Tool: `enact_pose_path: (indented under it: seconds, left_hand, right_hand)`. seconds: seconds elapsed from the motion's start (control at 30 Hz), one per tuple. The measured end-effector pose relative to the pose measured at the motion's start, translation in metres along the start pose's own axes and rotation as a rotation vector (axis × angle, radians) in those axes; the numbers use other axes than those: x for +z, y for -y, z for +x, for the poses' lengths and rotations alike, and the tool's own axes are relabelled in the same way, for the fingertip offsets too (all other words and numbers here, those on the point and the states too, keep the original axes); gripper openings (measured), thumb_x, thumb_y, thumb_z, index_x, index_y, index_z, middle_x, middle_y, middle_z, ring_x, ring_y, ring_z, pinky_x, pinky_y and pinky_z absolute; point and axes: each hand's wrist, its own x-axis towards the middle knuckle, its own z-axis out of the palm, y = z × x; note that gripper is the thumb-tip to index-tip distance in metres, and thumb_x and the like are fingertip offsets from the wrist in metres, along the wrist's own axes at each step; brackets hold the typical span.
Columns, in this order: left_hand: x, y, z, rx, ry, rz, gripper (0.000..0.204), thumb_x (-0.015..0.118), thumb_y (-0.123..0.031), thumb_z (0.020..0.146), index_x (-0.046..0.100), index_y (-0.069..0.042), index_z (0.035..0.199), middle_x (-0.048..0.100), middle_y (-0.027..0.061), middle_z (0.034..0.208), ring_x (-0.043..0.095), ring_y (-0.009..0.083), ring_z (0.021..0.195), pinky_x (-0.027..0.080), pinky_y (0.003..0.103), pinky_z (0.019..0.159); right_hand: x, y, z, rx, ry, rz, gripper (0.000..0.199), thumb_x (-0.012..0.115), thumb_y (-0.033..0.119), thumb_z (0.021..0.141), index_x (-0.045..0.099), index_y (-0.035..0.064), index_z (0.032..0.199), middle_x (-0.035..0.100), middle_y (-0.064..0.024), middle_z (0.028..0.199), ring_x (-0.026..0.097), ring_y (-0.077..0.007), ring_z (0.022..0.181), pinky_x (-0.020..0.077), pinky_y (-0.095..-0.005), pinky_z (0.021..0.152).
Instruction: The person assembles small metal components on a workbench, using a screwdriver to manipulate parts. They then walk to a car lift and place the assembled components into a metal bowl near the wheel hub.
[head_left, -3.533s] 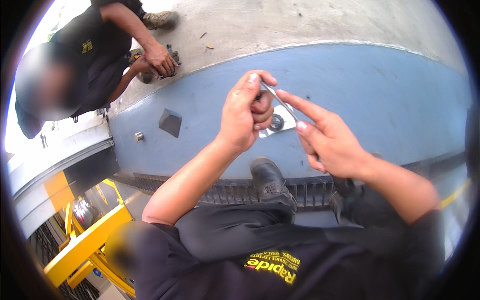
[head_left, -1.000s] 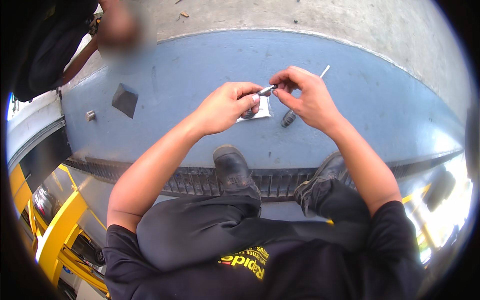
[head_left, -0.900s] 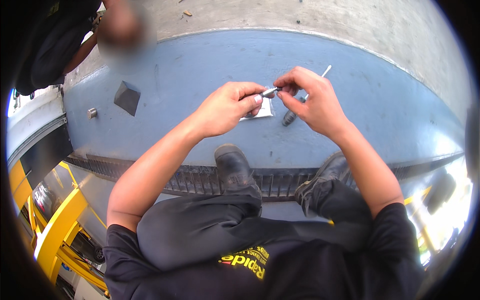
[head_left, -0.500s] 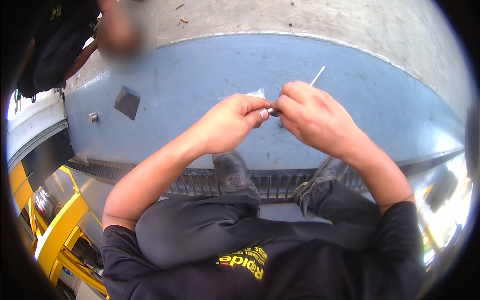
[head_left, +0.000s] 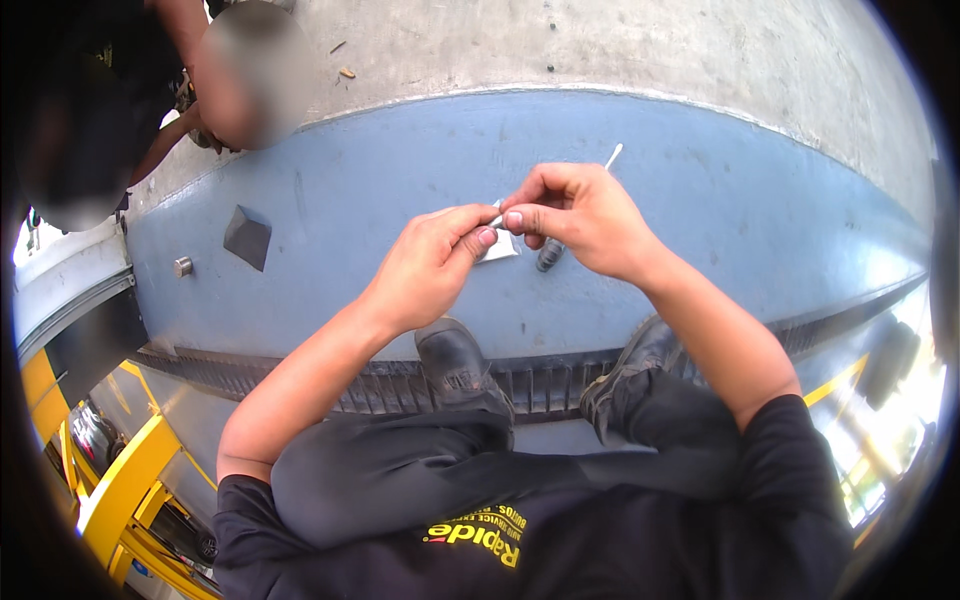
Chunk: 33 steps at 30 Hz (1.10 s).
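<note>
Above the blue floor strip, my left hand (head_left: pixel 418 265) and my right hand (head_left: pixel 590 222) meet fingertip to fingertip. Both are closed in a pinch on a small metal part (head_left: pixel 497 222), mostly covered by the fingers, so its kind is unclear. Below the fingertips lies a small white packet (head_left: pixel 499 248), partly hidden by my hands. A dark, ribbed cylindrical piece (head_left: pixel 549 256) rests on the floor just under my right hand. Beyond that hand a thin white stick (head_left: pixel 614 154) with a thicker tip pokes out.
A dark four-sided piece (head_left: pixel 247 238) and a short metal cylinder (head_left: pixel 183 267) lie to the left. Another person (head_left: pixel 170 90) crouches at the far left. A black grating (head_left: pixel 540 387) runs by my boots (head_left: pixel 462 360). Yellow metal framework (head_left: pixel 125 475) stands at lower left.
Both hands have shifted slightly left, still pinching the small metal part. My right fingers have turned, showing the thumb. More of the white packet and the dark cylindrical piece shows.
</note>
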Motion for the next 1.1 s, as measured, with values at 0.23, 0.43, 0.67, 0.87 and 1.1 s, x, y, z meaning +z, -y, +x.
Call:
enact_pose_path:
  seconds: [0.23,0.43,0.67,0.87,1.1]
  left_hand:
    - [-0.021,0.002,0.014,-0.087,-0.098,0.214,0.030,0.060,-0.014,0.101,0.065,0.001,0.125,0.071,0.0163,0.109,0.068,0.0231,0.097,0.051,0.032,0.087]
    - [-0.029,-0.001,0.017,-0.168,-0.131,0.049,0.031,0.061,-0.014,0.100,0.066,-0.002,0.128,0.072,0.0094,0.110,0.066,0.0161,0.098,0.051,0.031,0.090]
    - [-0.039,0.000,0.019,-0.182,-0.181,-0.048,0.024,0.062,-0.016,0.101,0.071,-0.006,0.121,0.072,0.0051,0.106,0.063,0.0128,0.099,0.050,0.029,0.090]
    - [-0.043,0.011,0.010,-0.156,-0.272,-0.015,0.023,0.059,-0.022,0.102,0.070,-0.002,0.105,0.066,0.0011,0.090,0.058,0.0094,0.087,0.045,0.025,0.079]
    - [-0.046,0.006,-0.002,-0.304,-0.191,-0.012,0.024,0.056,-0.025,0.103,0.070,-0.005,0.100,0.051,-0.0033,0.069,0.044,0.0053,0.067,0.034,0.022,0.061]
  right_hand:
    - [-0.087,-0.066,0.128,-0.015,-0.302,-0.622,0.034,0.062,0.035,0.099,0.071,0.0033,0.105,0.074,-0.0176,0.094,0.071,-0.0327,0.083,0.0571,-0.0433,0.083]
    - [-0.126,-0.105,0.211,0.011,-0.574,-1.077,0.036,0.059,0.024,0.097,0.056,0.0052,0.128,0.059,-0.0214,0.129,0.058,-0.0404,0.121,0.0482,-0.0522,0.098]
    - [-0.148,-0.114,0.224,-0.058,-0.482,-0.992,0.029,0.064,0.019,0.091,0.064,0.0077,0.117,0.065,-0.0218,0.118,0.062,-0.0405,0.114,0.0500,-0.0504,0.096]
    - [-0.181,-0.108,0.227,-0.148,-0.499,-1.004,0.017,0.067,0.014,0.088,0.069,0.0033,0.100,0.072,-0.0190,0.098,0.068,-0.0365,0.098,0.0535,-0.0447,0.088]
    - [-0.219,-0.084,0.272,-0.273,-0.701,-1.012,0.019,0.064,0.013,0.087,0.069,0.0048,0.104,0.073,-0.0174,0.098,0.070,-0.0337,0.096,0.0549,-0.0430,0.089]
